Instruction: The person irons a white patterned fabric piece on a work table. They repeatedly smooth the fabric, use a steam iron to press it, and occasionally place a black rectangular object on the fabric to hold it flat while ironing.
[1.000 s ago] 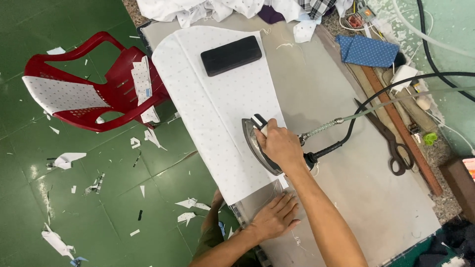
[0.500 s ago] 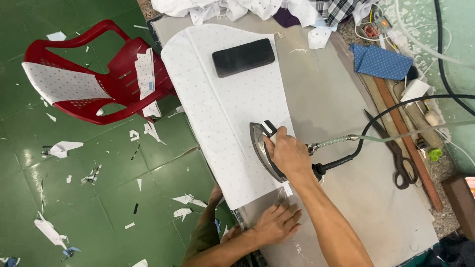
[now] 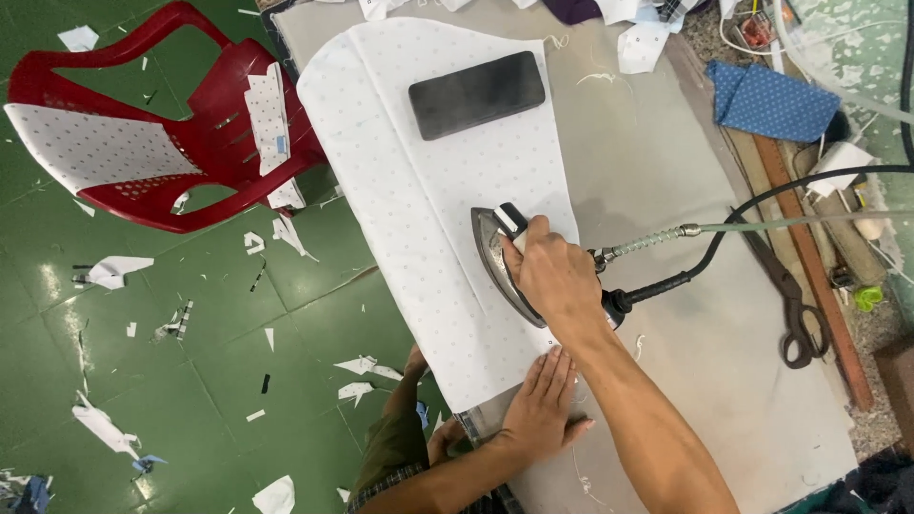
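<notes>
Steel iron (image 3: 503, 271) under right hand (image 3: 554, 276), on dotted fabric (image 3: 428, 209).

Grey padded table (image 3: 666, 381) carries dotted white cloth (image 3: 428, 190) across its 10 o'clock half. Black block (image 3: 477, 93) on cloth at 12. Iron (image 3: 500, 271) on cloth, centre. Scissors (image 3: 785, 305) at 3. Blue cloth (image 3: 771, 100) at 1.

Glossy green tiled floor (image 3: 143, 381) strewn with scraps, red plastic chair (image 3: 190, 124)

Left hand (image 3: 545, 407) slid onto the fabric (image 3: 428, 190) edge (fingers flattened).
</notes>
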